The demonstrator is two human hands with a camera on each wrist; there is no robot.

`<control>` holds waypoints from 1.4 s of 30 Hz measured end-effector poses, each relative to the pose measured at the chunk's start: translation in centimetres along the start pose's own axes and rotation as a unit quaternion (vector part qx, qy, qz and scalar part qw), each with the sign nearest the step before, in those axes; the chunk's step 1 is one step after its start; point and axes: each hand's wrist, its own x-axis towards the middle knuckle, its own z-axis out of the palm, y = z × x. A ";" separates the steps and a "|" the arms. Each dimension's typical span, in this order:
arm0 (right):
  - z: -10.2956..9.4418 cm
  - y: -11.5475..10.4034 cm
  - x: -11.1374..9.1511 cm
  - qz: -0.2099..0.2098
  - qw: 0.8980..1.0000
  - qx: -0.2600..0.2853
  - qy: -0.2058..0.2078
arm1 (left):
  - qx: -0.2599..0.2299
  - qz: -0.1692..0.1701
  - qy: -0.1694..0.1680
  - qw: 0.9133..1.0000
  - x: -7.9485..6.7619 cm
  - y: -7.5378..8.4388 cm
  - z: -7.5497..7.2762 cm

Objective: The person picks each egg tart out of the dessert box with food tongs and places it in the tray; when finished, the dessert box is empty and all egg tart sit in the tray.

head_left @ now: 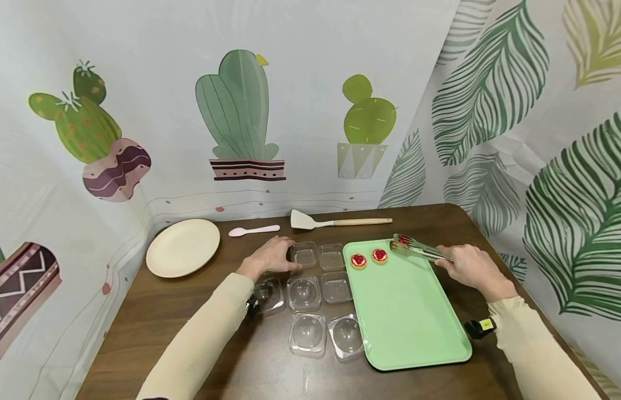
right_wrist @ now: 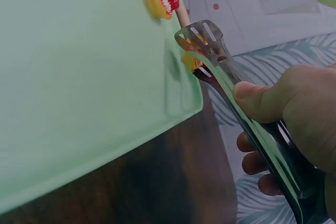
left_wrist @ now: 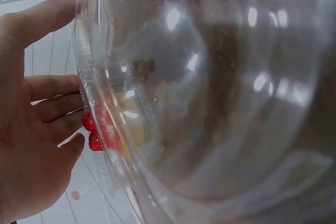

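My right hand (head_left: 467, 269) grips metal tongs (head_left: 425, 251) over the far right corner of the green tray (head_left: 405, 311). Between the tong heads is a small fruit tart (right_wrist: 190, 62), partly hidden. Two red-topped tarts (head_left: 358, 261) sit near the tray's far left edge. On the table, my left hand (head_left: 272, 256) reaches among the clear plastic containers (head_left: 304, 254), fingers spread and touching plastic at an edge. The left wrist view shows another red-and-yellow tart (left_wrist: 113, 127) beside those fingers, partly behind clear plastic. A domed lid (left_wrist: 210, 77) fills much of that view.
Several clear containers with domed lids (head_left: 307, 333) stand left of the tray, some close to its edge. Farther back lie a cream plate (head_left: 183, 248), a pale spoon (head_left: 254, 230) and a white spatula with a wooden handle (head_left: 340, 221), near the printed wall cloth.
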 end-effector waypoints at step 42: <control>-0.6 -0.3 -1.2 0.005 1.000 0.011 -0.007 | 0.016 0.006 -0.006 1.000 0.0 0.1 -0.1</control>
